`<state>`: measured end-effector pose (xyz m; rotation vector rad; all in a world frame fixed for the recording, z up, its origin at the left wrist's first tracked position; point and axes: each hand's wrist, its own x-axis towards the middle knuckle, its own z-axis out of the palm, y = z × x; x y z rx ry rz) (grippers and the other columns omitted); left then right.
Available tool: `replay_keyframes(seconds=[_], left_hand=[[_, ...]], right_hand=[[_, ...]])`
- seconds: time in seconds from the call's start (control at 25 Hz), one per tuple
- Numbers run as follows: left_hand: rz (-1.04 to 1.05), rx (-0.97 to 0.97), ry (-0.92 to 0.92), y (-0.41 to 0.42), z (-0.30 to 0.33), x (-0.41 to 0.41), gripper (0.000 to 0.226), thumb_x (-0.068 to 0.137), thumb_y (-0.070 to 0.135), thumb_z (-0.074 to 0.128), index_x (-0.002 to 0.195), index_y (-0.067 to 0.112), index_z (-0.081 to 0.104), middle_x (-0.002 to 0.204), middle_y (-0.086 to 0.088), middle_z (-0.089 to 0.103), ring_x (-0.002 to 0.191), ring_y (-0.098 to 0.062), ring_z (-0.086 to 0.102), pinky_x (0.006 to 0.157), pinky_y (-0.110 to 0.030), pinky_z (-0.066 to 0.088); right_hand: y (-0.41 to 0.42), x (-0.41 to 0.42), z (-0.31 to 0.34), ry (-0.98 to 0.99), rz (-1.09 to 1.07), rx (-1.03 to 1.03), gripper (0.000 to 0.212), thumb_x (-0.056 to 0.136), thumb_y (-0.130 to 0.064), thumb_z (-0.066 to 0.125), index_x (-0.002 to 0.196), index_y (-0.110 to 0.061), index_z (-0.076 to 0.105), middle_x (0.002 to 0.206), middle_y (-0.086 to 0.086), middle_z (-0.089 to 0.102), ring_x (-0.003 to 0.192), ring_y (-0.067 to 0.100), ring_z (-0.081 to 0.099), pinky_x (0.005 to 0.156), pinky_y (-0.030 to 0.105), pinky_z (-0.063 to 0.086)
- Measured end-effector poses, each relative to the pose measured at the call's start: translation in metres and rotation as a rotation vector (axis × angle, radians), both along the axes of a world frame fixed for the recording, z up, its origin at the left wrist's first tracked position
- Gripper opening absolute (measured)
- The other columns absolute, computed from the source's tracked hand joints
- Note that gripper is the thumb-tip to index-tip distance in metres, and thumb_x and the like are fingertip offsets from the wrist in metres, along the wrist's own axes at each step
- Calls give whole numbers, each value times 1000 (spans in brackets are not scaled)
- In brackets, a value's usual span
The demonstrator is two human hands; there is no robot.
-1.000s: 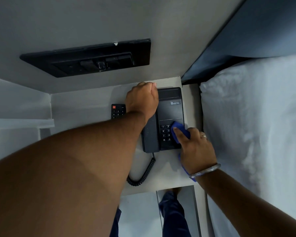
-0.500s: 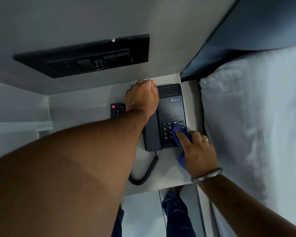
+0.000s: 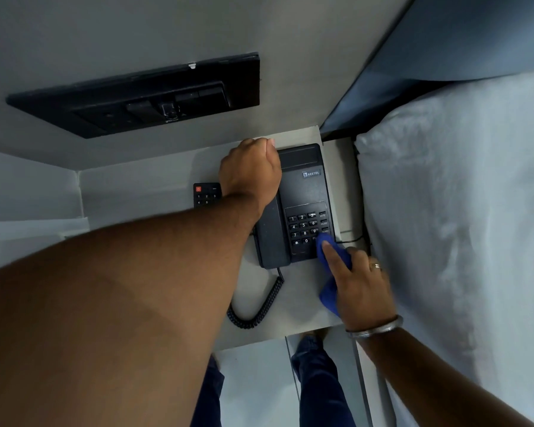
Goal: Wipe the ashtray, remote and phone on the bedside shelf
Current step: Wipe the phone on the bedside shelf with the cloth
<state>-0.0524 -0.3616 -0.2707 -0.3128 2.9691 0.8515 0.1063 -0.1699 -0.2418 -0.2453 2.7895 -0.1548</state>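
Note:
A black desk phone (image 3: 302, 186) lies on the white bedside shelf (image 3: 136, 192). My left hand (image 3: 250, 174) is closed over the top end of its handset, at the back of the shelf. My right hand (image 3: 361, 288) holds a blue cloth (image 3: 329, 295) and its forefinger presses the cloth onto the near right corner of the keypad. A black remote (image 3: 205, 194) with a red button lies left of the phone, and my left forearm hides its near part. No ashtray shows.
The phone's coiled cord (image 3: 259, 309) loops toward the shelf's front edge. A black switch panel (image 3: 142, 97) is set in the wall above. A white pillow and bed (image 3: 460, 211) lie close on the right, under a dark headboard (image 3: 444, 41). My legs stand below the shelf.
My right hand has slid the blue cloth from the middle of the keypad's right side down to its near right corner, uncovering more keys. My left hand has stayed on the handset.

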Motion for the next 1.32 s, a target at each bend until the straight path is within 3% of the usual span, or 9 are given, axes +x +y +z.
replay_keyframes(seconds=[0.12,0.28,0.48,0.68,0.76,0.96,1.04,1.12,1.32], left_hand=[[9,-20,13,0,-1,-1,39,103,26,38,80,8,63,82,-12,66,68,-25,53,60,-33,37],[-11,-19,14,-1,-3,0,40,103,27,36,84,8,66,84,-11,67,71,-27,57,61,-35,42],[2,-19,18,-1,-1,0,41,102,27,37,84,6,67,85,-13,69,75,-33,61,65,-39,48],[-4,-35,15,-2,0,-1,41,103,27,35,77,9,62,74,-10,62,68,-31,59,61,-39,48],[0,-45,23,-1,-1,-1,41,103,27,36,78,8,63,75,-10,63,68,-30,58,60,-36,44],[8,-55,-6,0,1,-2,40,103,26,36,80,6,63,82,-14,66,72,-33,59,62,-35,40],[8,-45,7,0,0,0,40,103,25,37,77,8,62,79,-13,65,70,-33,59,60,-34,38],[4,-57,22,-1,-1,0,39,103,25,37,76,10,61,75,-11,63,67,-32,58,59,-33,37],[10,-80,45,2,-4,0,39,103,25,38,81,9,67,77,-12,66,67,-31,61,59,-31,37]], right_hand=[[-6,12,1,0,-84,0,87,48,-1,86,128,-9,54,91,26,63,67,42,62,54,50,56],[-30,18,-5,-40,143,-16,87,47,-8,87,129,-8,58,95,24,67,70,39,64,57,48,56],[24,25,8,-201,-148,91,86,58,-1,80,138,-8,48,100,27,62,77,42,60,64,50,54],[-21,-66,8,2,-8,-93,78,70,-3,70,141,-10,37,113,23,55,91,38,56,73,48,53],[-33,-83,5,-60,-38,-72,75,76,-6,63,144,-14,32,118,21,51,98,37,53,79,47,51],[0,14,30,-436,-18,10,80,83,-13,56,151,-23,15,135,15,41,114,30,47,94,40,48],[7,-13,34,-284,-62,-15,82,73,-8,66,147,-16,31,117,20,52,95,34,53,76,44,52],[-3,-69,31,8,-79,-55,81,62,-5,75,137,-7,45,100,25,56,80,40,55,64,45,51],[-58,-181,13,52,73,87,62,82,-12,57,141,-14,37,124,24,47,108,44,49,83,52,49]])
